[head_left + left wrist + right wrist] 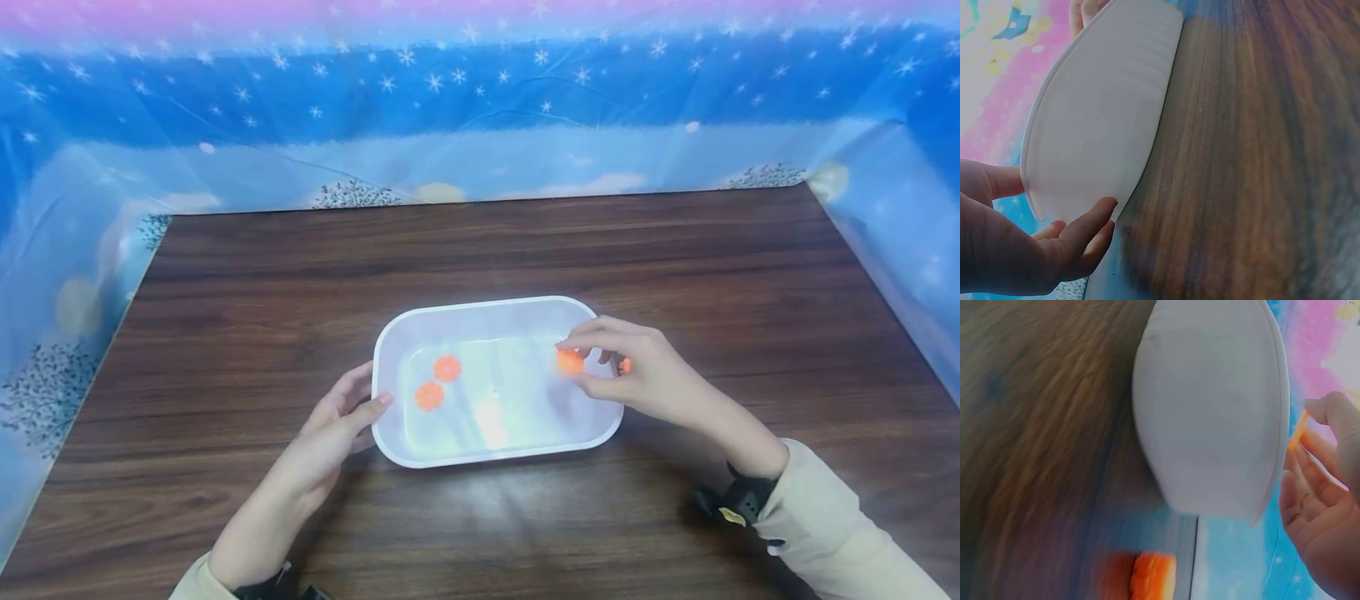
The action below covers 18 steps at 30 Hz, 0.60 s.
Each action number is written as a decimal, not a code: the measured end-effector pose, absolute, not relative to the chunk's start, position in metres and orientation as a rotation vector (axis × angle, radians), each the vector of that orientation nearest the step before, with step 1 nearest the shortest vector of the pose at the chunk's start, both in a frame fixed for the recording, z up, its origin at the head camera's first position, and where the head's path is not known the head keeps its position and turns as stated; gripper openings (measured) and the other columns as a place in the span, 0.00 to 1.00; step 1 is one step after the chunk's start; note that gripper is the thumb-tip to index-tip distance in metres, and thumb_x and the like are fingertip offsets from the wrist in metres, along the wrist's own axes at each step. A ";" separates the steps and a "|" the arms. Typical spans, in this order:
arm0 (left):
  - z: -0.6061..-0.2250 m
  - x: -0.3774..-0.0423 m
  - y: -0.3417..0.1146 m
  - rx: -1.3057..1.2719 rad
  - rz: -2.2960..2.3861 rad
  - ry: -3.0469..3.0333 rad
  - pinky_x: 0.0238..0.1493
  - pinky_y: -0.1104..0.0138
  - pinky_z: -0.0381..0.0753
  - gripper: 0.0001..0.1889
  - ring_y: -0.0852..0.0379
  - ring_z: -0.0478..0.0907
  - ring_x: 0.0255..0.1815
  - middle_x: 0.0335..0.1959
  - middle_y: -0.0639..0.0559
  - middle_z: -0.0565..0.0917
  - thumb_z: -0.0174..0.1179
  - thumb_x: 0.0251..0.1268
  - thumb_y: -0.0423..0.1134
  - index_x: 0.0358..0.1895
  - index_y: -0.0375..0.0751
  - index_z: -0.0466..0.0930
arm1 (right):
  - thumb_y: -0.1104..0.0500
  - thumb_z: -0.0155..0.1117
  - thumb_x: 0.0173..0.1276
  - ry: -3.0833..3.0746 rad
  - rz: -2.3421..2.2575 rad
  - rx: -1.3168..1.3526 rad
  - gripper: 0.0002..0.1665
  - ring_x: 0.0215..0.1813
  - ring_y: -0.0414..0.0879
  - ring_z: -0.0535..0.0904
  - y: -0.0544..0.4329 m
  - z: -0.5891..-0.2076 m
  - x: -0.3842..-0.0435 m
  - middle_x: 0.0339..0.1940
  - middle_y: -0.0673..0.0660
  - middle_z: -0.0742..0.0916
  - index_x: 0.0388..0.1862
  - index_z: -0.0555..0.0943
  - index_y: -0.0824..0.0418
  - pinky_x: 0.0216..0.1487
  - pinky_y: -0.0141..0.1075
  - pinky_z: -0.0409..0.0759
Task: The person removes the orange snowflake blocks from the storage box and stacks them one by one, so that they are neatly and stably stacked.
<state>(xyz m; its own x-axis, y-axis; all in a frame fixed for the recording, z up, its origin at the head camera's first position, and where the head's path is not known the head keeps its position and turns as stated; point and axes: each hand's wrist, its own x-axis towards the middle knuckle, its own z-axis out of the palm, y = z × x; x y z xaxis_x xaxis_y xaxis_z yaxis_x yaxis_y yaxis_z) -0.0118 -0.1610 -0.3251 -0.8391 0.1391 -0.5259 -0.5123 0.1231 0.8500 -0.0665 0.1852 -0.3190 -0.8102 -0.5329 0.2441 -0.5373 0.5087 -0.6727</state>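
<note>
A white plastic basin with rounded corners stands on the table. Two round orange carrot slices lie inside it, towards its left end. My left hand grips that end, thumb over the rim and fingers against the outer wall, as the left wrist view also shows. Above the basin's right end my right hand pinches another carrot slice between thumb and fingers. Just right of the basin, a thick ridged carrot piece sits on the table; in the head view my right hand mostly hides it.
The dark wood-grain table reaches back to a blue and pink snowflake cloth, which hangs around its back and sides. A black strapped device is on my right wrist, below a beige sleeve.
</note>
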 end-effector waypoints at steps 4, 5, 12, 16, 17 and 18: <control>-0.324 -0.013 -0.161 -0.350 1.769 1.923 0.66 0.47 0.58 0.35 0.44 0.54 0.71 0.73 0.44 0.52 0.52 0.69 0.47 0.73 0.47 0.46 | 0.67 0.72 0.51 -2.709 1.231 0.899 0.25 0.39 0.38 0.75 0.200 -0.323 -0.063 0.43 0.46 0.84 0.50 0.82 0.56 0.37 0.31 0.76; -0.324 -0.013 -0.161 -0.350 1.769 1.923 0.66 0.47 0.58 0.35 0.44 0.54 0.71 0.73 0.44 0.52 0.52 0.69 0.47 0.74 0.47 0.46 | 0.67 0.72 0.51 -2.711 1.219 0.891 0.25 0.41 0.38 0.76 0.203 -0.324 -0.063 0.43 0.46 0.84 0.50 0.82 0.56 0.38 0.31 0.76; -0.326 -0.012 -0.162 -0.343 1.778 1.922 0.66 0.48 0.57 0.35 0.44 0.55 0.71 0.73 0.44 0.51 0.52 0.69 0.47 0.74 0.47 0.45 | 0.65 0.73 0.51 -2.723 1.125 0.848 0.25 0.46 0.36 0.76 0.228 -0.331 -0.059 0.46 0.46 0.83 0.50 0.82 0.54 0.42 0.27 0.76; -0.329 -0.012 -0.161 -0.342 1.785 1.920 0.66 0.47 0.57 0.35 0.44 0.55 0.70 0.73 0.44 0.52 0.52 0.69 0.47 0.73 0.46 0.46 | 0.66 0.74 0.49 -2.718 1.068 0.824 0.26 0.48 0.36 0.76 0.242 -0.337 -0.059 0.46 0.46 0.83 0.50 0.82 0.55 0.44 0.23 0.74; -0.330 -0.012 -0.161 -0.341 1.785 1.920 0.66 0.47 0.57 0.35 0.44 0.55 0.70 0.73 0.44 0.52 0.52 0.69 0.47 0.73 0.46 0.46 | 0.66 0.74 0.49 -2.717 1.048 0.808 0.26 0.48 0.36 0.76 0.246 -0.338 -0.060 0.46 0.46 0.83 0.50 0.82 0.55 0.45 0.21 0.73; -0.330 -0.012 -0.161 -0.341 1.786 1.919 0.66 0.47 0.57 0.35 0.44 0.55 0.70 0.73 0.44 0.52 0.52 0.69 0.47 0.73 0.46 0.46 | 0.66 0.75 0.48 -2.718 1.030 0.794 0.26 0.48 0.36 0.76 0.250 -0.340 -0.060 0.46 0.46 0.83 0.49 0.82 0.55 0.46 0.20 0.72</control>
<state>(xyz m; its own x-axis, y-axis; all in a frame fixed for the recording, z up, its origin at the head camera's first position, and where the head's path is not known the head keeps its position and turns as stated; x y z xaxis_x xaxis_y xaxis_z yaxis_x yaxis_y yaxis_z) -0.0117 -0.1606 -0.3301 -0.8475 0.1465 -0.5102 -0.4984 0.1111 0.8598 -0.0602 0.2496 -0.3403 -0.8535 -0.4297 0.2948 -0.5171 0.6292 -0.5802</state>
